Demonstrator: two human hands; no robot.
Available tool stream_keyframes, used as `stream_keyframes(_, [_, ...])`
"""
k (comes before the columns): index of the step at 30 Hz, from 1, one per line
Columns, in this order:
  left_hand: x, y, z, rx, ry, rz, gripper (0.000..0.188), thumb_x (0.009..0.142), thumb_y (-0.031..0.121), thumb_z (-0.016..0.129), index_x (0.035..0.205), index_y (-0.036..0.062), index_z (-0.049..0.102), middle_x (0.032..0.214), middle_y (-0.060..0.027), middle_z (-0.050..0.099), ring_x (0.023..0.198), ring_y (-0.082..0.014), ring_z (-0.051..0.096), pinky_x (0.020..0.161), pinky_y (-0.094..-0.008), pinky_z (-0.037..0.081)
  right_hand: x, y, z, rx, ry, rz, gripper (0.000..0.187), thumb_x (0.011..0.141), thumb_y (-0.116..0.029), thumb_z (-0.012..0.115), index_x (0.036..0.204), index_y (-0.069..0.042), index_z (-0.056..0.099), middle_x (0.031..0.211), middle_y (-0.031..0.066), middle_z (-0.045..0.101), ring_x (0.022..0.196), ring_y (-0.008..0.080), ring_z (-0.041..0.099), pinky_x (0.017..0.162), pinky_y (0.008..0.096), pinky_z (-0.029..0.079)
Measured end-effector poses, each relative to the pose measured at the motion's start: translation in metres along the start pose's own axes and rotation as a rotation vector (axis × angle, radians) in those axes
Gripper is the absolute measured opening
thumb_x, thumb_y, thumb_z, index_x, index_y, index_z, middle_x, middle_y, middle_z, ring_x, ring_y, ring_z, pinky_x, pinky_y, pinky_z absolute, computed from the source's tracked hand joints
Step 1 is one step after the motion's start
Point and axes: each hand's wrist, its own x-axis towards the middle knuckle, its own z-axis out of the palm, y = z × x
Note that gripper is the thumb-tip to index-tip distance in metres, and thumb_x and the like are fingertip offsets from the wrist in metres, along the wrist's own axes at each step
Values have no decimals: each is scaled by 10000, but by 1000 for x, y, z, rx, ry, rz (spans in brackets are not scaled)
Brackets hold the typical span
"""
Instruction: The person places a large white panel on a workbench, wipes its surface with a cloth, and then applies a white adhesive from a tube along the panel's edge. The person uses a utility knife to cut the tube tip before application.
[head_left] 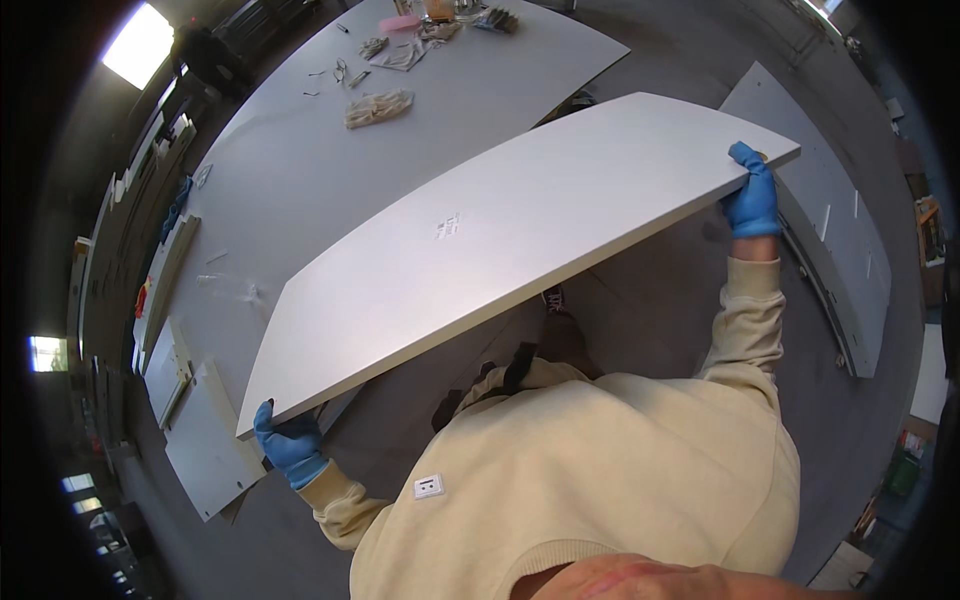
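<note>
Held out in front of my body is a long white panel (520,215), tilted so that its right end sits higher in the picture than its left. A small printed label (447,226) is on its upper face. My left hand (290,443), in a blue glove, grips the panel's near left corner. Near the right end, my right hand (752,195), also blue-gloved, is closed round the near edge, with its thumb over the top face. The fingers of both hands are partly hidden under the panel.
Beyond the panel stands a large white table (280,170). On it lie a bundle of light gloves (379,108), a pink item (400,23) and several small parts. More white panels lean at the right (825,220) and the left (210,440). Grey floor (650,310) shows below.
</note>
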Motion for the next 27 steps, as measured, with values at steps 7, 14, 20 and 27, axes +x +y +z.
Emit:
stream_keyframes(7, [-2,-35,-9,-93,129,15,426,898,218,668,1288,52,625,1267,-135,687,1145,-309,671,942,-476,590,97,43,111,-1,-59,157,263,863,-144,757,1096,-71,658,1010,70,678,926,200,675,854,342,560])
stream_keyframes(14, [-22,-42,7,-124,282,126,416,891,225,692,1272,66,649,1242,-117,701,1123,-299,677,928,-467,593,165,104,169,-15,-261,313,259,879,-139,746,1102,-55,644,1045,80,678,989,224,676,911,367,563])
stream_keyframes(20, [-34,-36,-19,-168,416,181,420,878,202,684,1270,59,640,1237,-116,702,1118,-303,687,926,-456,606,159,136,219,-42,-376,430,264,853,-100,754,1085,-32,647,1073,114,666,1011,262,666,946,409,557])
stream_keyframes(27, [-19,-29,-67,-131,480,255,442,866,254,691,1258,56,643,1250,-137,693,1146,-327,660,968,-480,571,131,192,261,2,-321,499,260,847,-79,786,1068,-14,665,1054,109,674,1000,252,662,979,377,535])
